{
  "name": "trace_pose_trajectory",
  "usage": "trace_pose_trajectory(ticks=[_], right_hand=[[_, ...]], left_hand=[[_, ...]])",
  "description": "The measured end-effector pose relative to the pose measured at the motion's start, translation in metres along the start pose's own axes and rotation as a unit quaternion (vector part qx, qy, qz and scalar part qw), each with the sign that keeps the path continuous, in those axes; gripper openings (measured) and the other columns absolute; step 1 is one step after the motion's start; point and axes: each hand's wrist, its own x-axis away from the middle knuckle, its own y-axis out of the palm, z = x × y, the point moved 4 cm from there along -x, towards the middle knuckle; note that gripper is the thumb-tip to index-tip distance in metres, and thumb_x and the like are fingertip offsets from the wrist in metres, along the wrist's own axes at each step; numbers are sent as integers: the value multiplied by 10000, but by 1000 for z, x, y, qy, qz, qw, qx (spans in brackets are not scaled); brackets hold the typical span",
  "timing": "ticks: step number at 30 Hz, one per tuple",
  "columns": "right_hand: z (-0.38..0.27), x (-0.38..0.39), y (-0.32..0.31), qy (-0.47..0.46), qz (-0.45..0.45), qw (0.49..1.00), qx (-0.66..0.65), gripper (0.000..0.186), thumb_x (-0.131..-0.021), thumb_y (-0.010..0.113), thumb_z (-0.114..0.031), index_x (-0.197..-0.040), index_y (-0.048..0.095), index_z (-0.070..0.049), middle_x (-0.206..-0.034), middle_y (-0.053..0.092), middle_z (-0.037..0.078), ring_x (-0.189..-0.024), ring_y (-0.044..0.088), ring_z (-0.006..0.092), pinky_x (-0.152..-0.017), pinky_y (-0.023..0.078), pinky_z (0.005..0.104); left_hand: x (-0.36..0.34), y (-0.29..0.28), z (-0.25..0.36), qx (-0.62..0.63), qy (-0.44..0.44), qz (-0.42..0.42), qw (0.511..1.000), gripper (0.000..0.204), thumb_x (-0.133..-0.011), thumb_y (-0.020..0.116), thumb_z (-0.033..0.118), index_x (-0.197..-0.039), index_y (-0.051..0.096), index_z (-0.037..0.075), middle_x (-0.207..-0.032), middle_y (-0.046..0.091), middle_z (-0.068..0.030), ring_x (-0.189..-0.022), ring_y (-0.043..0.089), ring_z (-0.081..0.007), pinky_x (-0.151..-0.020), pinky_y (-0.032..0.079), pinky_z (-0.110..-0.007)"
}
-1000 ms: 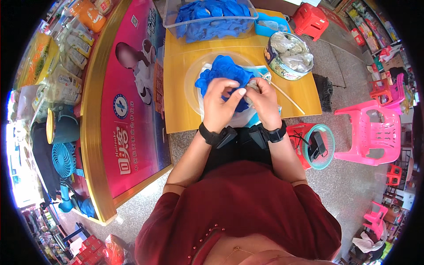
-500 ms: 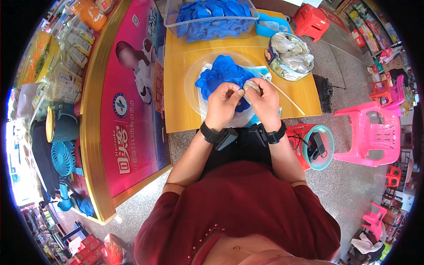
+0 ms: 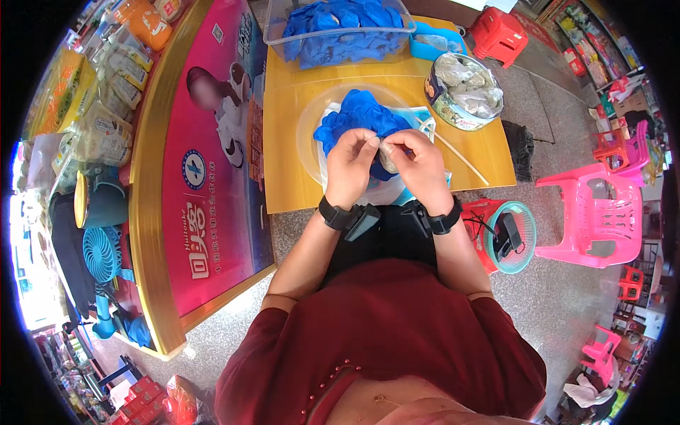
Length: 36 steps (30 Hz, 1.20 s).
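Note:
A pile of crumpled blue pieces [image 3: 354, 113] lies on white and light-blue sheets in a translucent round basin [image 3: 308, 124]. At its near side my left hand [image 3: 350, 163] and my right hand [image 3: 418, 163] meet, fingertips pinched close together on a small greyish piece [image 3: 386, 157] against the blue material; exactly what each fingertip grips is partly hidden. A thin wooden stick [image 3: 464, 159] lies right of the basin on the yellow table [image 3: 283, 195]. A round tin [image 3: 464, 92] of grey wads stands behind the stick.
A clear bin [image 3: 340, 39] of blue pieces and a light-blue box [image 3: 432, 44] are at the back. A pink-faced counter [image 3: 202, 276] flanks me on the left. At right are a pink chair [image 3: 588, 212], a red stool [image 3: 499, 35] and a teal basket [image 3: 517, 241].
My hands have shifted slightly since a second ago, the right fingertips moving left toward the left ones and turning over the greyish piece. The table's contents look otherwise unchanged.

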Motion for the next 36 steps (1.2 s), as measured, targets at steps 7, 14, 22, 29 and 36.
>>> trace_pose_trajectory(ticks=[7, 14, 22, 29, 36], right_hand=[[-2, 3, 3, 102, 91, 988, -70, 135, -851, 627, -25, -975, 580, -1, -901, 645, 98, -832, 613, 123, -696, 496, 268], [4, -1, 4, 96, -21, 922, -373, 220, -864, 642, -20, -1074, 578, -23, -1022, 648, 69, -927, 602, 112, -817, 485, 239], [6, 0, 3, 155, -25, 942, -297, 189, -855, 671, -60, -1026, 604, -16, -935, 629, 21, -846, 583, 82, -736, 476, 225], [27, 1, 3, 158, -1, 964, -216, 137, -819, 638, -8, -950, 602, 11, -839, 639, 17, -745, 595, 74, -674, 487, 224], [20, 5, 11, 138, 70, 979, -136, 93, -822, 649, -30, -903, 621, 4, -848, 643, 30, -751, 598, 75, -664, 493, 225]], left_hand=[[6, 8, 1, -87, 45, 14, 995, 67, -908, 601, 51, -959, 594, 8, -865, 623, -14, -779, 572, -76, -693, 480, -235], [0, -2, -4, 86, 1, 9, 996, 71, -934, 549, 34, -1000, 564, 11, -885, 604, -14, -789, 571, -88, -701, 472, -233], [0, 0, 4, 135, -28, -26, 990, 62, -950, 535, 51, -996, 564, 22, -878, 600, -11, -782, 565, -80, -690, 466, -223], [4, 6, 13, -26, 21, -61, 998, 53, -930, 540, 16, -972, 572, 16, -853, 612, -17, -758, 583, -91, -677, 478, -239], [2, 2, 9, -16, 25, -4, 1000, 43, -918, 554, 17, -956, 572, 7, -837, 619, -19, -760, 598, -101, -688, 486, -243]])
